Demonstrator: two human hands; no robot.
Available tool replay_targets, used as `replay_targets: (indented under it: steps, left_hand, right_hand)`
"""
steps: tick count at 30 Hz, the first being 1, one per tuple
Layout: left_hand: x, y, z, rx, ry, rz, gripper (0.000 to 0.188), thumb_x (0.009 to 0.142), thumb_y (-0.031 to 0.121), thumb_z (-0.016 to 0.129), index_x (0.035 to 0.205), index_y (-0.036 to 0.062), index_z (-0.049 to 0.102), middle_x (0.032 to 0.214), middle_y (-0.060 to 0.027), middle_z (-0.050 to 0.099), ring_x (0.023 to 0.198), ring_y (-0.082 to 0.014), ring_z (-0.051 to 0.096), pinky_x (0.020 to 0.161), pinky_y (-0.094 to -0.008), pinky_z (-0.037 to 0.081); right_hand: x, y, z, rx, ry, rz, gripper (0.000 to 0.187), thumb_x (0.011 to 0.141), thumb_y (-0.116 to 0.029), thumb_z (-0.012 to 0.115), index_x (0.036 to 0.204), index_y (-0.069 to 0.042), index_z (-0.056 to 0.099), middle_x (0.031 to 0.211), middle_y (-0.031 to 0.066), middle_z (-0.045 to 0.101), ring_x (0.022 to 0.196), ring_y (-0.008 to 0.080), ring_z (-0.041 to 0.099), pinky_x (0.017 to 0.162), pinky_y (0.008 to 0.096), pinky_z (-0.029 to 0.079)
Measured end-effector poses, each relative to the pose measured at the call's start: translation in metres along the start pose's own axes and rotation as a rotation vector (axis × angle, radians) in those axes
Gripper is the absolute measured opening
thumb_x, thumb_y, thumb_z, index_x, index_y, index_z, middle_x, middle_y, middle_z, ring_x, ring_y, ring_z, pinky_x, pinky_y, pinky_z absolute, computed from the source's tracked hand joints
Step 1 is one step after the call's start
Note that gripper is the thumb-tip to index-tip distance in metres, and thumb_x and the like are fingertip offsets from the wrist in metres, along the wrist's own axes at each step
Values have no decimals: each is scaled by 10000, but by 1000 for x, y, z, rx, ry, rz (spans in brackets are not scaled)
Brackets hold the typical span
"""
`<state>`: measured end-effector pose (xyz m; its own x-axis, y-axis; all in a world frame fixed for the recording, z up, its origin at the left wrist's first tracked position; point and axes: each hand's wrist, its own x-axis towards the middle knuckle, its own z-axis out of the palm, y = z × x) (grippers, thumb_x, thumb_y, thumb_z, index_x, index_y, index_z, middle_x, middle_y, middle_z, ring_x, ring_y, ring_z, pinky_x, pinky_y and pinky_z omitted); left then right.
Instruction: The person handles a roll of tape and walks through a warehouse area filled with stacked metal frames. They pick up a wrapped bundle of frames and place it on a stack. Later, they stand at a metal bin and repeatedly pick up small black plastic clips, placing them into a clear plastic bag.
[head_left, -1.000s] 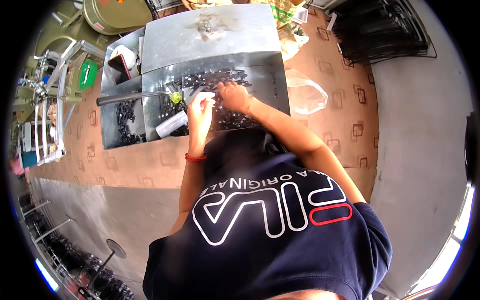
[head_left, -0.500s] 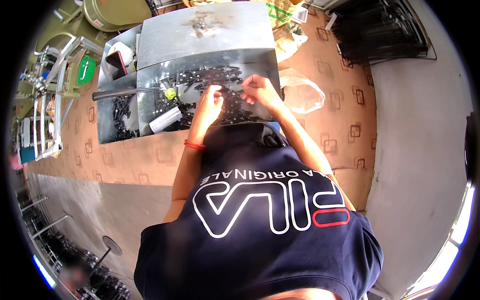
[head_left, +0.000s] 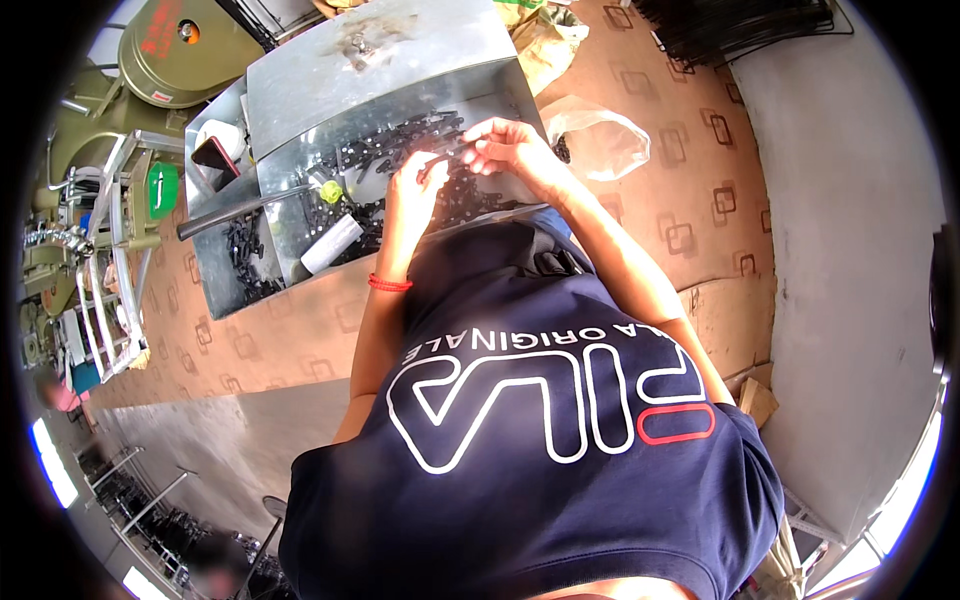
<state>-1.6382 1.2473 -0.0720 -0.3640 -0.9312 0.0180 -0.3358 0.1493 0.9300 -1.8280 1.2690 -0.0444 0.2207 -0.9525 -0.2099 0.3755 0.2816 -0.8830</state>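
Close together over a grey metal box (head_left: 290, 225), my left hand (head_left: 415, 190) and my right hand (head_left: 508, 152) pinch what looks like a small black part (head_left: 444, 159) between their fingertips. Its exact kind is too small to make out. Many similar black pieces (head_left: 385, 145) lie loose in the box under and beyond my fingers. Left of my left hand rest a white cylinder (head_left: 331, 245) and a yellow-green object (head_left: 330, 191) at the end of a dark rod (head_left: 235, 211). The rod lies across the box's left compartment.
A sloping metal panel (head_left: 410, 60) covers the box's far side. A phone (head_left: 213, 157) sits in the far left compartment. A clear plastic bag (head_left: 610, 145) lies on the patterned floor at right. Green machinery (head_left: 185, 50) and a metal frame with a green container (head_left: 161, 190) stand left.
My hands have come closer together, with the right one moving left toward the left one; a small dark part now shows between them. The whole view has tilted and shifted slightly.
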Motion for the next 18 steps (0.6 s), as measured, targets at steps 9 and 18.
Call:
replay_targets:
  steps: [9,18]
  left_hand:
    - [8,17,1,-336,-342,-80,314,898,259,445,782,0,580,691,-32,565,650,-104,533,652,-233,423]
    - [15,23,25,-201,-404,-93,376,909,264,420,713,-14,580,617,-32,550,584,-98,518,577,-238,413]
  right_hand:
    - [-8,9,6,159,156,-32,283,841,-139,542,1078,8,493,752,63,597,634,106,561,599,204,453]
    - [-13,2,14,167,124,102,284,894,-272,456,875,-7,557,642,44,559,568,115,519,566,242,423]
